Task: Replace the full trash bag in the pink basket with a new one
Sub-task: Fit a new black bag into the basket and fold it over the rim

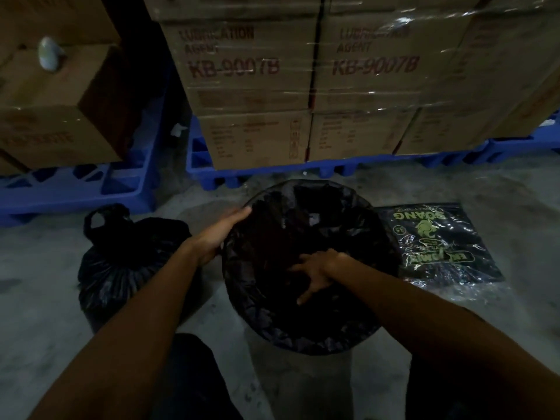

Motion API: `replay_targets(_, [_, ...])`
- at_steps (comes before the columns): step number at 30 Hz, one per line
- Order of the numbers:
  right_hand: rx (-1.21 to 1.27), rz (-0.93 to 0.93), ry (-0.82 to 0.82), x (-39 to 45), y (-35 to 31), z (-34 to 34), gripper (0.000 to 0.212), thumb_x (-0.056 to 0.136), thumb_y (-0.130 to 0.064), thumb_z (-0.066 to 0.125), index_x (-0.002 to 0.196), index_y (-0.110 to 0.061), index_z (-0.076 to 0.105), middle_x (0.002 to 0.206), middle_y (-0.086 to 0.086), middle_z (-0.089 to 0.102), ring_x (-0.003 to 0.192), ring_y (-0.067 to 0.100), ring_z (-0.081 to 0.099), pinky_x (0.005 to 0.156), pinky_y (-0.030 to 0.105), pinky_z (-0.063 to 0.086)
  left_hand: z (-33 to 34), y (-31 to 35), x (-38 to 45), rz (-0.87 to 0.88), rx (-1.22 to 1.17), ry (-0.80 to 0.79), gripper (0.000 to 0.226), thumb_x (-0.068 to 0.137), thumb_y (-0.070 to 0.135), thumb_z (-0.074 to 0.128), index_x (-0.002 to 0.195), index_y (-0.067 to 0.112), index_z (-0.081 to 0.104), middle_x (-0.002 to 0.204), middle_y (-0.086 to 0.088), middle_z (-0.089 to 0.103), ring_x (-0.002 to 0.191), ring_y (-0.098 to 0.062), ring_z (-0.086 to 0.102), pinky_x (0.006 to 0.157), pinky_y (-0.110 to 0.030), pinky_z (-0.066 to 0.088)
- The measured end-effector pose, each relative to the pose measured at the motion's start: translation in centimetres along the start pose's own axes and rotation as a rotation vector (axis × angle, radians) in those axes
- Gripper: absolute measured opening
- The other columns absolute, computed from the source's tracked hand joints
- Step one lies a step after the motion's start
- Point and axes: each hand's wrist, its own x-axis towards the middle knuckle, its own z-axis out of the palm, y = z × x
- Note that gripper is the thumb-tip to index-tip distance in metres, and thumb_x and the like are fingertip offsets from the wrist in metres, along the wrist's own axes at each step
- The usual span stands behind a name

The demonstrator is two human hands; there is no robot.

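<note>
Mostly done | full bag (pixel 130 268) tied, on floor (pixel 45 298) left of basket (pixel 297 377) | new bag (pixel 272 237) lines basket | left hand (pixel 218 234) on rim, grip unclear | right hand (pixel 315 272) spread flat, pressing new bag down | remaining: final seating.

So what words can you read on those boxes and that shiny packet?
"LUBRICATION AGENT KB-9007B": middle carton.
"AGENT KB-9007B", top word lost in glare: right carton.
Small print, lower cartons: too small to read.
Red print, left carton: blurred.
Yellow print, bag packet: upside down; only "35" seems readable.
</note>
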Motion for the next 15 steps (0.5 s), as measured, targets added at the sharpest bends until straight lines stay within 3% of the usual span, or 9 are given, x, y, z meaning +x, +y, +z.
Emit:
replay_targets(2, [-0.032, 0.022, -0.078, 1.9, -0.1, 1.6, 0.112, 0.064, -0.083, 0.056, 0.151, -0.046, -0.003, 0.164, -0.003, -0.007, 0.149, 0.037, 0.007, 0.116, 0.061, 0.015, -0.2, 0.5, 1.0, 0.107, 0.128, 0.037, 0.075, 0.073, 0.042, 0.079, 0.141, 0.033, 0.047, 0.143, 0.007, 0.051, 0.122, -0.012, 0.055, 0.098, -0.031, 0.048])
replay_targets(3, [-0.064, 0.035, -0.109, 2.9, -0.3, 2.3, 0.115, 0.063, -0.083, 0.058, 0.15, -0.046, -0.007, 0.163, -0.004, -0.013, 0.15, 0.037, 0.0, 0.115, 0.065, 0.012, -0.1, 0.6, 1.2, 0.133, 0.201, 0.022, 0.071, 0.081, 0.027, 0.074, 0.143, 0.038, 0.042, 0.145, 0.009, 0.045, 0.117, -0.009, 0.055, 0.092, -0.027, 0.049])
replay_targets(5, [-0.118, 0.061, -0.152, 4.6, -0.4, 2.9, 0.12, 0.059, -0.084, 0.06, 0.148, -0.048, -0.014, 0.161, -0.005, -0.024, 0.149, 0.038, -0.01, 0.111, 0.072, 0.013, 0.4, 1.1, 1.4, 0.149, 0.292, -0.02, 0.072, 0.089, 0.003, 0.06, 0.143, 0.045, 0.038, 0.134, 0.011, 0.044, 0.099, -0.004, 0.056, 0.072, -0.019, 0.053])
replay_targets(7, [-0.117, 0.048, -0.167, 6.6, -0.3, 3.5, 0.121, 0.061, -0.08, 0.064, 0.147, -0.049, -0.016, 0.159, -0.004, -0.03, 0.148, 0.04, -0.015, 0.107, 0.075, 0.015, 0.2, 1.0, 1.5, 0.13, 0.249, -0.026, 0.074, 0.088, -0.007, 0.051, 0.14, 0.045, 0.042, 0.126, 0.008, 0.051, 0.096, -0.01, 0.061, 0.066, -0.021, 0.056])
replay_targets(11, [-0.178, 0.019, -0.148, 9.5, -1.7, 5.1, 0.105, 0.08, -0.059, 0.064, 0.149, -0.045, -0.014, 0.158, 0.005, -0.031, 0.145, 0.045, -0.017, 0.103, 0.077, 0.014, -0.8, -1.1, 1.6, 0.029, 0.024, -0.117, 0.049, 0.088, -0.001, 0.047, 0.124, 0.031, 0.058, 0.11, -0.005, 0.071, 0.092, -0.023, 0.069, 0.08, -0.036, 0.057])
replay_targets(13, [-0.17, 0.016, -0.132, 10.9, -2.8, 5.7, 0.096, 0.087, -0.051, 0.059, 0.149, -0.044, -0.014, 0.158, 0.006, -0.032, 0.144, 0.049, -0.015, 0.103, 0.077, 0.015, -1.1, -1.6, 1.9, 0.005, 0.007, -0.147, 0.036, 0.089, 0.004, 0.047, 0.114, 0.026, 0.062, 0.098, -0.005, 0.074, 0.081, -0.02, 0.072, 0.074, -0.032, 0.058])
replay_targets(15, [-0.135, 0.054, -0.152, 12.1, -3.4, 5.6, 0.098, 0.084, -0.056, 0.059, 0.146, -0.051, -0.017, 0.156, 0.001, -0.035, 0.141, 0.056, -0.013, 0.096, 0.083, 0.021, -1.1, -1.7, 2.2, -0.019, 0.014, -0.161, 0.03, 0.09, 0.006, 0.045, 0.109, 0.021, 0.063, 0.083, -0.001, 0.076, 0.07, -0.015, 0.073, 0.064, -0.026, 0.058])
